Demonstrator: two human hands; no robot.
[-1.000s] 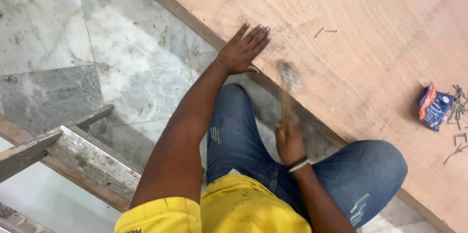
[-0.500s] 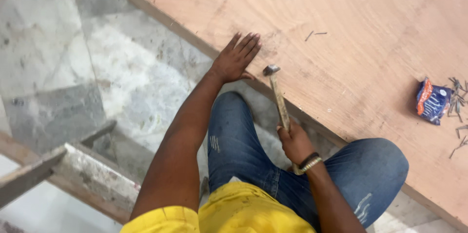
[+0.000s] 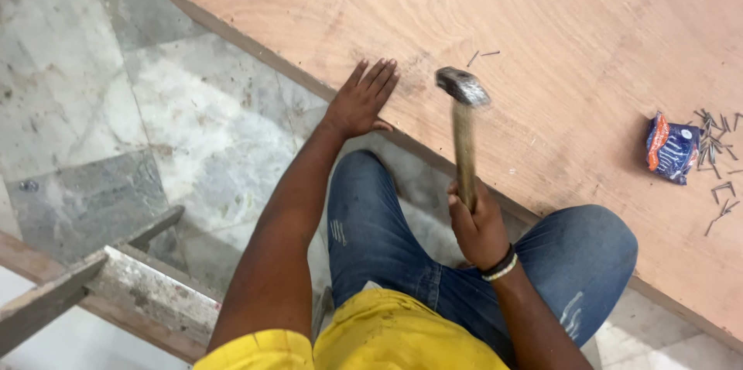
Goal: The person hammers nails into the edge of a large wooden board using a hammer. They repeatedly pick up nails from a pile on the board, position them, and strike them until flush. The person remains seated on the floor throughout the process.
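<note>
My right hand [image 3: 478, 224] grips the wooden handle of a hammer [image 3: 463, 124], whose blurred metal head hangs raised over the near edge of a large plywood sheet [image 3: 542, 22]. My left hand [image 3: 362, 99] lies flat with fingers together on the sheet's edge, just left of the hammer head. Two loose nails [image 3: 481, 55] lie on the wood a little beyond the hammer. I crouch with both knees in blue jeans against the board's edge.
A small blue and orange packet [image 3: 670, 148] lies at the right of the sheet beside several scattered nails [image 3: 720, 161]. Grey marble floor [image 3: 116, 107] spreads to the left. A worn wooden frame [image 3: 101, 292] lies at the lower left.
The hammer head was raised and blurred, then came down onto the board's edge by my left hand, and is now lifted again. My left hand stayed flat on the wood.
</note>
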